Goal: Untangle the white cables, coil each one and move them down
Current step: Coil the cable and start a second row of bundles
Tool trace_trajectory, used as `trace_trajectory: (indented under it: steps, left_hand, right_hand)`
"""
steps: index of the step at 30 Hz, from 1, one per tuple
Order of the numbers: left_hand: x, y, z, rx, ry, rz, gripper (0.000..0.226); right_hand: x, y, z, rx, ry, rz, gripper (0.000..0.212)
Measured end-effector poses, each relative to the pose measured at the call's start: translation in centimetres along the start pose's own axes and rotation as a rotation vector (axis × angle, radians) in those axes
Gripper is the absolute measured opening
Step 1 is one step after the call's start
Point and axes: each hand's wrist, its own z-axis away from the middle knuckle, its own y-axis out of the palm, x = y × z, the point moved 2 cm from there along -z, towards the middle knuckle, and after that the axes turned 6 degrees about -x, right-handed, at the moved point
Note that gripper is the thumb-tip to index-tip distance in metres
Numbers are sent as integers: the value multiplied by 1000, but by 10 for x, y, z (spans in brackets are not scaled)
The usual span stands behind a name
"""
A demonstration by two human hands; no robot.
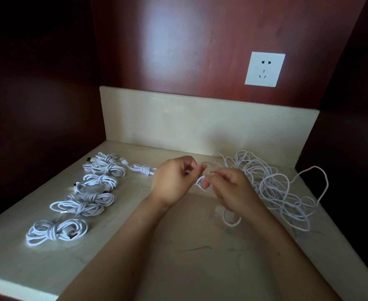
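Note:
A loose tangle of white cables lies on the right of the pale stone counter. Both hands are raised over the counter's middle. My left hand pinches one strand of a white cable, and my right hand pinches a small loop of the same cable between thumb and fingers. That cable runs on under my right wrist towards the tangle. Several coiled and tied white cables lie in a row down the left side, the nearest one by the front left edge.
A cream backsplash closes the counter at the back, with dark red panels above and at both sides. A white wall socket sits on the back panel at the right. One tied coil lies just behind my left hand.

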Motion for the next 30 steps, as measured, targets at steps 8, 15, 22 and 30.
trace_trajectory:
  steps: [8, 15, 22, 30]
  left_hand:
    - [-17, 6, 3, 153, 45, 502, 45]
    - [-29, 4, 4, 132, -116, 743, 41]
    - [-15, 3, 1, -46, -189, 640, 42]
    - [9, -2, -2, -76, -80, -42, 41]
  right_hand:
    - [-13, -12, -7, -129, 95, -244, 26]
    - [-18, 5, -6, -27, 183, -318, 30]
    - [-25, 27, 2, 102, -10, 84, 36]
    - [-9, 22, 4, 167, -205, 175, 37]
